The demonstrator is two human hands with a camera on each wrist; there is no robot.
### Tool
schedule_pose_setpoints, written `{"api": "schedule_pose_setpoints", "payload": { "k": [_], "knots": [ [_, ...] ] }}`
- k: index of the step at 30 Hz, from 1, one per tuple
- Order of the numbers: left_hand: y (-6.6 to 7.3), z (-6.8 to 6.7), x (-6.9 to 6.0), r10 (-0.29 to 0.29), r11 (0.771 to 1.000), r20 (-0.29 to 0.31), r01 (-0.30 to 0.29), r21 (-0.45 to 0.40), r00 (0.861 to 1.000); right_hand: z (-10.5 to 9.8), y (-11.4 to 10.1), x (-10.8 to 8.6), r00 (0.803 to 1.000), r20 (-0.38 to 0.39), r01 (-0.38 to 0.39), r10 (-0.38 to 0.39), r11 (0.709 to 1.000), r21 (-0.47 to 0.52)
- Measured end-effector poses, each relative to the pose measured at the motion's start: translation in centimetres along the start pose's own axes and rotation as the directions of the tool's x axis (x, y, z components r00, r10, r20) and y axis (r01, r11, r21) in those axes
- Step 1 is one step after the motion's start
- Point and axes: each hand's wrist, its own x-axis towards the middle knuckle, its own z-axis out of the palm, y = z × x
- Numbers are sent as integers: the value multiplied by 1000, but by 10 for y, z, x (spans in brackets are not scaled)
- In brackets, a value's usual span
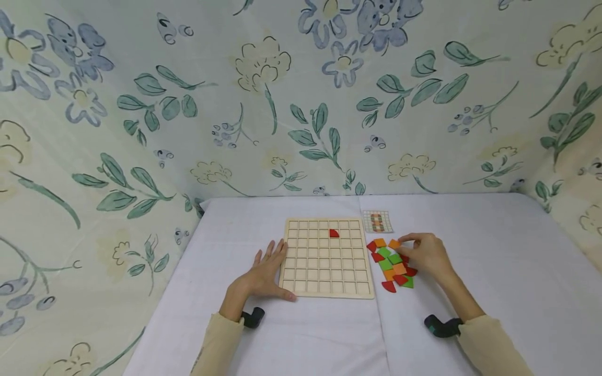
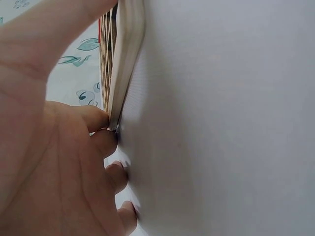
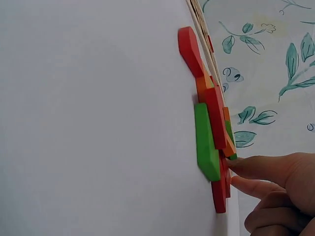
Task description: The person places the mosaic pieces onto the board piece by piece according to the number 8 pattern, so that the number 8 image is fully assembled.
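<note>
A wooden grid board [image 1: 288,271] lies flat, with one red quarter-circle tile [image 1: 334,233] in a cell of its upper part. My left hand [image 1: 263,277] rests spread at the board's left side, thumb by the near corner and forefinger along the edge; the left wrist view shows fingertips against the board's side [image 2: 129,54]. At the right, my right hand [image 1: 428,256] pinches an orange square tile [image 1: 394,244] at the pile's far edge between thumb and forefinger. Red, green and orange tiles [image 1: 398,268] lie loosely heaped beside it. In the right wrist view, tiles [image 3: 206,142] partly hide its fingertips.
A small pattern card [image 1: 378,222] with a coloured grid design lies beyond the pile, near the board's far right corner. A white cloth [image 1: 324,334] covers the table. Floral fabric [image 1: 301,104] hangs behind it. Dark wrist mounts [image 1: 443,326] sit on both wrists.
</note>
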Motion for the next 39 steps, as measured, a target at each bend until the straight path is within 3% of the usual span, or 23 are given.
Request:
{"api": "schedule_pose_setpoints", "payload": {
  "k": [7,16,25,33,39],
  "knots": [
    [1,-1,-1,-1,1000,4,1,-5,1000,-3,2,1,1000,6,3,-3,1000,-4],
    [1,-1,0,-4,1000,-1,4,-7,1000,-4,3,8,997,68,23,-23,1000,-4],
    [-1,0,0,-5,1000,-2,5,-3,1000,-2,4,12,997,31,77,-77,997,1],
    [-1,-2,0,22,1000,4,-22,-6,1000,1,-27,18,987,47,147,-151,986,82],
    [0,-1,-1,13,1000,-3,-13,5,1000,21,-56,29,970,89,214,-228,966,143]
  ]
}}
